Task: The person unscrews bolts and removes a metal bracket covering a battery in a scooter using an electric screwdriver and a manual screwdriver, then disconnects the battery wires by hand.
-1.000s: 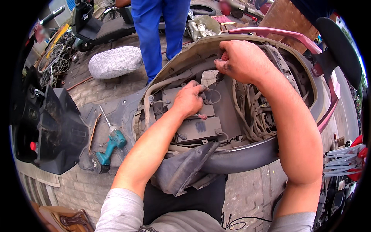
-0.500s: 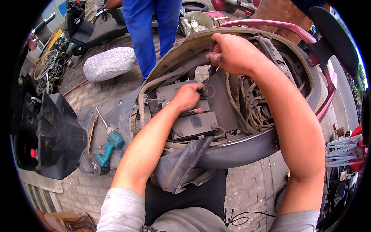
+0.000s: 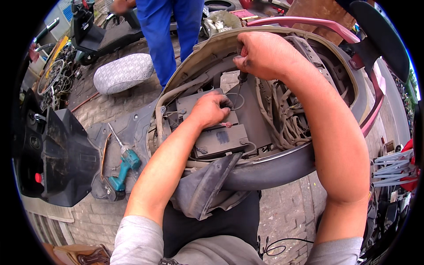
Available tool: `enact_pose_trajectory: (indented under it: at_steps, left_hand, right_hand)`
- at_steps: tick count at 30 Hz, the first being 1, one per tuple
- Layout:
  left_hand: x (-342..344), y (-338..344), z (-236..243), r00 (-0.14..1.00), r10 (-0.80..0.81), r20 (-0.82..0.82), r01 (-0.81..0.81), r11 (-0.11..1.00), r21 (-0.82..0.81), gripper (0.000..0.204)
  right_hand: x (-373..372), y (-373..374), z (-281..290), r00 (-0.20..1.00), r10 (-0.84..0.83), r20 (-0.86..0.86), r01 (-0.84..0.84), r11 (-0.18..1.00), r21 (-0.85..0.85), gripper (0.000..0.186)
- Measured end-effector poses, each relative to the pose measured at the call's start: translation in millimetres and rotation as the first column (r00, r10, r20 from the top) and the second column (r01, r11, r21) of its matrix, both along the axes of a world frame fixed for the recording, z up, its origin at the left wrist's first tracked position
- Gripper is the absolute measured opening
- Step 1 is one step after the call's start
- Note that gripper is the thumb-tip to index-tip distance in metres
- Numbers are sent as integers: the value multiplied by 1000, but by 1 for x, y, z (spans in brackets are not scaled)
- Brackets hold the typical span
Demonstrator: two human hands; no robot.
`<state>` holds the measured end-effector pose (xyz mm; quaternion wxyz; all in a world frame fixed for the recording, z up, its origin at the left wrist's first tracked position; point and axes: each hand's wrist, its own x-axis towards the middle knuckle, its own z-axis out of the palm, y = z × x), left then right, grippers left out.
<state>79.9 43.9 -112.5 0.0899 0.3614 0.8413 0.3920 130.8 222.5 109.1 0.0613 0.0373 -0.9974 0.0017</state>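
Left: drill (image 3: 126,165) laid on scooter footboard (image 3: 139,127). Middle, in open compartment (image 3: 255,108): left hand (image 3: 211,109) rested at far battery (image 3: 189,103), grip half-curled, contents cannot be told; near battery (image 3: 224,140) just beside. Right: screwdriver (image 3: 242,78) clasped in right hand's (image 3: 261,55) closed grip, shaft pointed down beside looped wire (image 3: 243,101). Terminal fastening apparently being worked; steady, aligned tip called for next.

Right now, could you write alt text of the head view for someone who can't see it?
A person's right hand grips a screwdriver-like tool pointing down into an open scooter body; the left hand is over a dusty battery. A teal power drill lies on the footboard, and someone in blue trousers stands beyond.
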Motion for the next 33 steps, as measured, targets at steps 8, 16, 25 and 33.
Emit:
enact_pose_trajectory:
  at_steps: [8, 16, 25, 33]
  left_hand:
    - [3, -6, 7, 992, 79, -103, -90, 990, -105, 29]
    - [4, -7, 11, 995, 83, -56, -90, 986, -140, 31]
    - [4, -7, 4, 995, 85, -46, -89, 992, -90, 25]
    - [3, -8, 0, 996, 57, -65, -59, 998, -27, 22]
  right_hand:
    - [4, -6, 1, 999, 54, -3, -54, 998, -21, 36]
    - [2, -11, -5, 997, 80, 19, -80, 997, -13, 39]
    - [3, -13, -5, 997, 70, 28, -68, 997, -44, 38]
    - [3, -15, -4, 997, 65, 28, -65, 997, -29, 39]
